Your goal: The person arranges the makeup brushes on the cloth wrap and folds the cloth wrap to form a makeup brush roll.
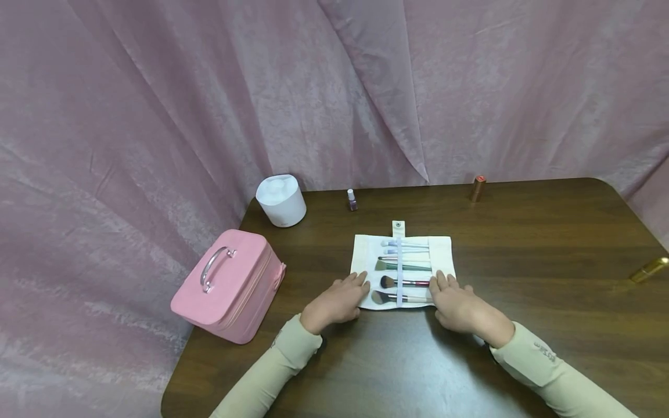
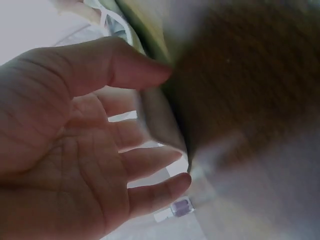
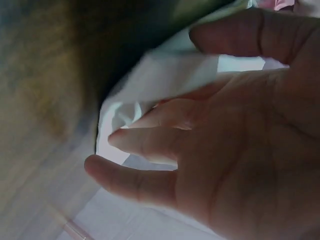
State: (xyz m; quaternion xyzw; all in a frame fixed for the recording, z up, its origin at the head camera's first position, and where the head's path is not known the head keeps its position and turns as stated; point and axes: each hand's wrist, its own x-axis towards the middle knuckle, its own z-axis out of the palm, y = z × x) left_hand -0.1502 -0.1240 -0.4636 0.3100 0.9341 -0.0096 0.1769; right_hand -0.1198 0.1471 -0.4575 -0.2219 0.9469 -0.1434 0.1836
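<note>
A white brush roll [image 1: 441, 251] lies unrolled on the table, its snap tab pointing away from me. Several makeup brushes [image 1: 405, 267] sit crosswise in it under a pale strap. On its near left corner rests my left hand [image 1: 340, 299], fingers stretched over the fabric. My right hand [image 1: 461, 305] touches the near right edge, partly covering the brush handles there. In the left wrist view, the left hand [image 2: 95, 135] has extended fingers along the fabric edge, the thumb apart from them. The right wrist view shows the right hand [image 3: 215, 135] with fairly straight fingers against the cloth.
To the left stands a pink cosmetic case [image 1: 232, 284] with a metal handle. Along the back are a white tissue holder [image 1: 284, 204], a small nail polish bottle [image 1: 352, 201] and a brown-gold lipstick tube [image 1: 478, 189]. A gold tube [image 1: 649, 270] lies at the right edge.
</note>
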